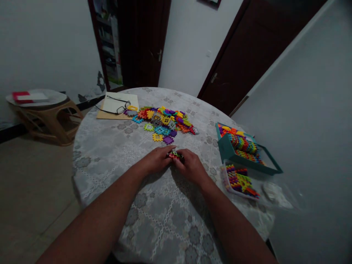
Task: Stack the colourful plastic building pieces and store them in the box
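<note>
Between my two hands is a small cluster of joined plastic building pieces [174,155], with red, green and dark parts showing. My left hand [158,159] grips it from the left, fingers curled over the top. From the other side my right hand [191,167] closes on it with thumb and fingers. Much of the cluster is hidden by the fingers. Just beyond lies a heap of notched square building pieces [162,120] in many colours. A purple piece [168,140] and a yellow piece [157,137] lie at its near edge.
Eyeglasses [121,110] rest on a notebook [132,99] at the far left. On the right stand a teal box [225,146] of assembled pieces and a clear plastic tub [228,183] with more. A patterned cloth covers the round table [154,227]. A stool [60,113] stands left.
</note>
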Available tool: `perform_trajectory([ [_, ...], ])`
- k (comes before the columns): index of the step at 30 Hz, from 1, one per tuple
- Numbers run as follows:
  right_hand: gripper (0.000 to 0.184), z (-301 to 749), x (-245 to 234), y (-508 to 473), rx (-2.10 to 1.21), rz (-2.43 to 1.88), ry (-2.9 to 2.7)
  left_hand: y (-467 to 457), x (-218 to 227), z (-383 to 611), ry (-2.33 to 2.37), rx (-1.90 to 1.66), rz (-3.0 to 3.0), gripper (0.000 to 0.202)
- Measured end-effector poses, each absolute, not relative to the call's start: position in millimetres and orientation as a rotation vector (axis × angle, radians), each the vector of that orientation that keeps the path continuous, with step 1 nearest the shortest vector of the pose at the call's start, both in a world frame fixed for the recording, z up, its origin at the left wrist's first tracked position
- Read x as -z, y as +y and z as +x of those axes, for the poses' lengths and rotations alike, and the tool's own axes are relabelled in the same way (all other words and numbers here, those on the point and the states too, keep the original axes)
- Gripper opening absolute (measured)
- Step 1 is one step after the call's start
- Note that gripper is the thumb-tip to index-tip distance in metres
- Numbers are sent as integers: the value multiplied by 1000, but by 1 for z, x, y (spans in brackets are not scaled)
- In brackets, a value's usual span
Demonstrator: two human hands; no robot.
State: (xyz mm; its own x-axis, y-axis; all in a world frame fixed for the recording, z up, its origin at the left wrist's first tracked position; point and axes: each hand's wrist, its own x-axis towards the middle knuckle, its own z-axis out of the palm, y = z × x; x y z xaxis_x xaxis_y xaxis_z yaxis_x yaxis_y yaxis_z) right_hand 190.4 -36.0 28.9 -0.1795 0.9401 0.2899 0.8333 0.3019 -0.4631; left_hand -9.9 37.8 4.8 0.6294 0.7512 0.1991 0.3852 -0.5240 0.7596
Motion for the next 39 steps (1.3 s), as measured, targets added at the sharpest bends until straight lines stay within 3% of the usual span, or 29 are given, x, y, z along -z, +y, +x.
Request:
perform_trajectory([
  [5,19,185,-50,-31,-234,-1747,-2206,48,-1,-12,901,-696,2114,69],
  [17,40,209,-76,-34,-177,-1736,-2387,44,-14,-8,846,-642,1976,78],
  [24,21,320,-142,-62,2,-1976,-1841,45,-19,-9,926,-762,1922,64],
  [28,27,435,-165,-62,184,-2307,-1339,51,-13,-8,954,-738,1992,61],
  [33,27,538,-161,-64,34,-2601,-930,51,-14,-7,997,-722,2036,61],
  [39,27,572,-131,-53,-20,-2728,-793,51,-19,-11,1137,-771,2102,50],
])
